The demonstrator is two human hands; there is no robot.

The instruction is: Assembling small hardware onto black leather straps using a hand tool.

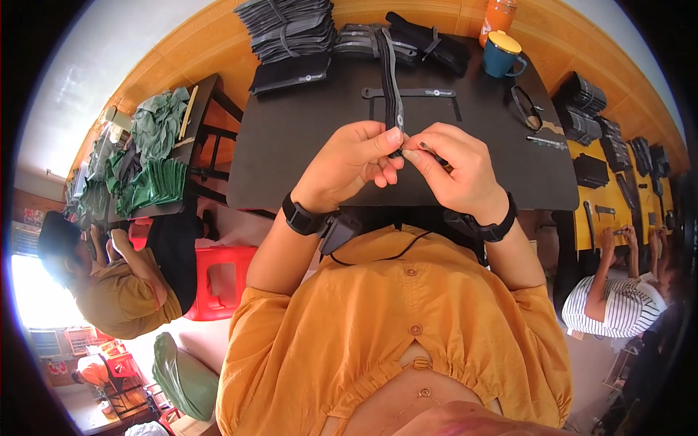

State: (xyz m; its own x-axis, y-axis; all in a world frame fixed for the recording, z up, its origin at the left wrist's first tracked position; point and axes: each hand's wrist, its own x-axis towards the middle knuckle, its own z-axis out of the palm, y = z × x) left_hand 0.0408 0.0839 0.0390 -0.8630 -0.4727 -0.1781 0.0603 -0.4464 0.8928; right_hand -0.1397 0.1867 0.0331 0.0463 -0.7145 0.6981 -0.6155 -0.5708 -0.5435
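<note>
A long black-and-grey fabric strap (pixel 390 80) rises from my left hand (pixel 349 161), its far end reaching over the piles at the back of the table. My left hand is closed round its lower part, thumb pressed on top. My right hand (pixel 454 163) is closed in a pinch at the strap's near end, fingertips almost touching the left ones. A small dark bit shows between the right fingers; its kind is too small to tell. Beyond my hands, another dark strap (pixel 411 93) with a pale label lies flat on the dark table (pixel 291 152), thin bands running from it toward me.
Bundled dark fabric pieces (pixel 287 33) are stacked at the back, beside a rolled black bundle (pixel 429 43). A blue mug with a yellow lid (pixel 502 58), an orange bottle (pixel 498 18) and a black loop (pixel 525 107) are at right. People work at side tables; a red stool (pixel 218 280) stands left.
</note>
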